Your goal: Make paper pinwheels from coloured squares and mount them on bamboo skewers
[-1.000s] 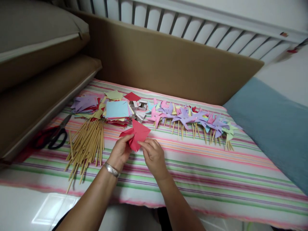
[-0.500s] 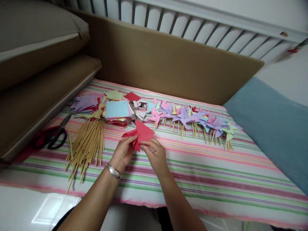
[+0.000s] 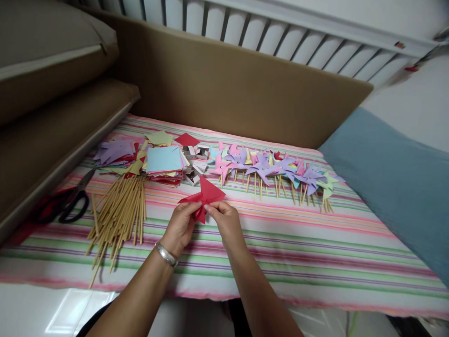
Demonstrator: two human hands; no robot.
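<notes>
Your right hand [image 3: 226, 223] has slid in to the middle of that red paper [image 3: 210, 191], beside your left hand [image 3: 181, 225]. Both've got it pinched, over the striped cloth [image 3: 291, 243] near the sticks [image 3: 121, 213].

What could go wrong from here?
1. The left hand and right hand pinch the folded red paper piece near its middle; a slip might let folds spring open.
2. Thin tan wooden sticks lie loose, some tips near the front edge of the striped cloth; a nudge could scatter them.
</notes>
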